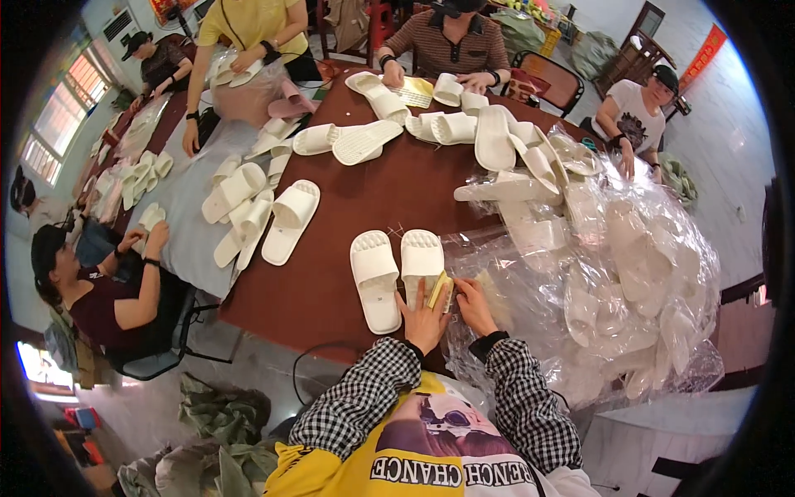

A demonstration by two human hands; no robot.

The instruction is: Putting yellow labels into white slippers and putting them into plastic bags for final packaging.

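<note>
Two white slide slippers stand side by side at the table edge before me, soles down and toes away: the left slipper (374,282) and the right slipper (421,255). My left hand (425,319) lies over the heel end of the right slipper. A narrow yellow piece (440,293), perhaps folded paper, is held among its fingers. Close by on the right, my right hand (474,306) has thumb and fingers pinched together beside the yellow piece. Anything small between those fingertips is hidden.
Clear plastic bags (638,273) with white slippers cover the table's right side. More loose slippers (364,142) lie across the far side and at the left (236,192). A yellow sheet (416,93) rests before a person opposite. Several people work around the brown table (356,195).
</note>
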